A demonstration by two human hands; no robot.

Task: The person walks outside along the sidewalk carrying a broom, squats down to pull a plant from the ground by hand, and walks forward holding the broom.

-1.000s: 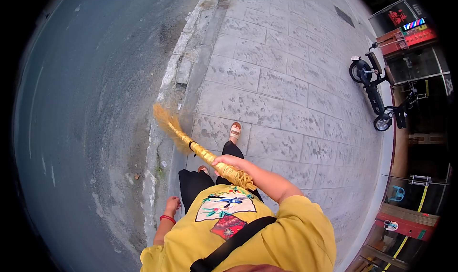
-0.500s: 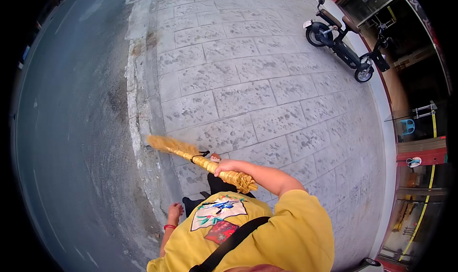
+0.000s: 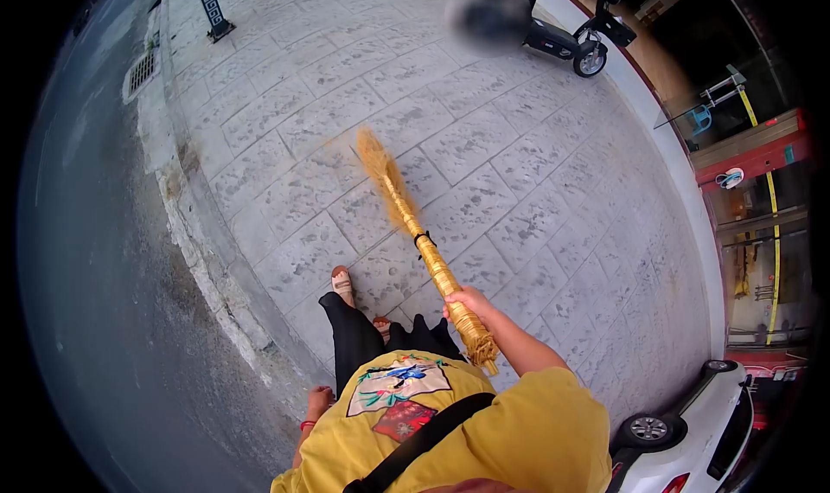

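Observation:
My right hand (image 3: 469, 304) is wrapped round the golden, bound handle of a straw broom (image 3: 439, 268), close to its butt end. The broom points forward and slightly left over the paving. Its fuzzy tan bristles fan out at the far end, and a black tie circles the handle below them. At my left side hangs my left hand (image 3: 320, 400), its fingers curled in and nothing visible in them. A red band circles that wrist.
Grey stone paving (image 3: 484, 195) runs ahead, with a worn kerb (image 3: 194, 246) and the road (image 3: 104, 285) on the left. A scooter (image 3: 558, 43) stands ahead right by the shopfronts. A white car (image 3: 683, 432) is at lower right; a patterned post (image 3: 210, 9) stands far ahead.
The broom has swung from pointing left over the kerb to pointing forward over the paving, still in my right hand. The view has turned, bringing a white car and a post into sight.

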